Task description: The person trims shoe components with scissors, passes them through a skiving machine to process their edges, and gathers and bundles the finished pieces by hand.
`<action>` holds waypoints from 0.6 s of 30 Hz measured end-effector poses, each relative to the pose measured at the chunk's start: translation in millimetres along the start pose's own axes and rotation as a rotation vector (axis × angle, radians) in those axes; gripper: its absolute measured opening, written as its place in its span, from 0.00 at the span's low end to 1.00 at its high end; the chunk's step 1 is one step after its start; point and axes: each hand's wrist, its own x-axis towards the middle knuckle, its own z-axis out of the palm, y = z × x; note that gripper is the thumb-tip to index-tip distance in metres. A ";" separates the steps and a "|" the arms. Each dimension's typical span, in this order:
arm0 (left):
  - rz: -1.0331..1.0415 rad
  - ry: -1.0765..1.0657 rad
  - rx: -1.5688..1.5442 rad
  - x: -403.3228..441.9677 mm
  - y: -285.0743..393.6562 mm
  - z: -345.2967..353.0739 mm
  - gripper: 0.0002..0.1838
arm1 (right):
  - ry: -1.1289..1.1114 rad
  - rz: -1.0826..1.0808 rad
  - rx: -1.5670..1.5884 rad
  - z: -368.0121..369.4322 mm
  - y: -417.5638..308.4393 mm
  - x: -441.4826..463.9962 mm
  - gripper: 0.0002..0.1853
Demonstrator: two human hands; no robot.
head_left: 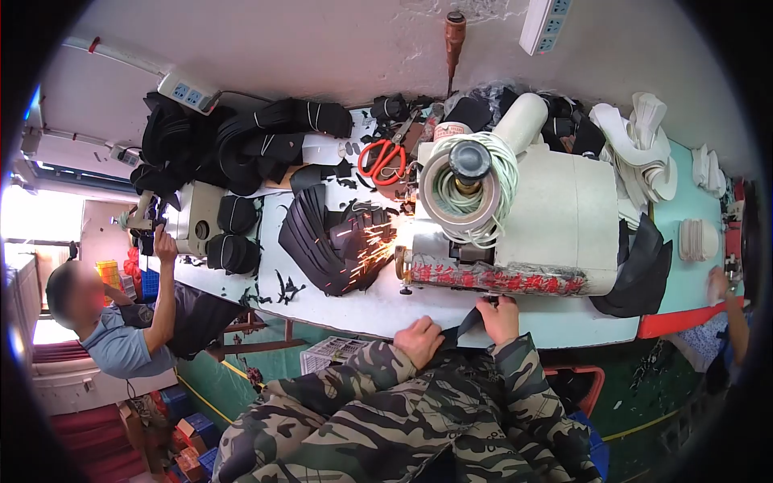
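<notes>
At the table's front edge, close to my body, my left hand [419,342] is closed on one end of a dark piece of sheet material [462,325]. My right hand [499,318] pinches its other end, just below the machine. The pale machine [547,217] stands right in front of me, with a coil of light cord [503,193] around its upper part. Orange sparks [377,248] spray from its left end onto a stack of black curved pieces [322,241]. Some of my fingertips are hidden by the material.
Red-handled scissors [382,161] lie behind the stack. Black bundles [233,145] sit at the back left, white pieces [640,153] at the back right. A person [129,330] works at another machine on the left; another person's hand [717,286] shows at right.
</notes>
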 end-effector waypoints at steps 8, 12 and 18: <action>0.045 0.043 0.006 -26.2 -2.8 1.0 0.06 | -0.056 0.004 -0.012 -0.1 8.1 0.7 0.17; 0.177 0.004 -0.001 -49.8 -20.4 28.5 0.07 | -0.041 -0.010 -0.032 -1.5 7.1 0.3 0.17; -0.285 -0.070 -0.281 -55.0 -17.1 -18.6 0.17 | -0.063 0.002 -0.021 -1.3 8.0 2.7 0.17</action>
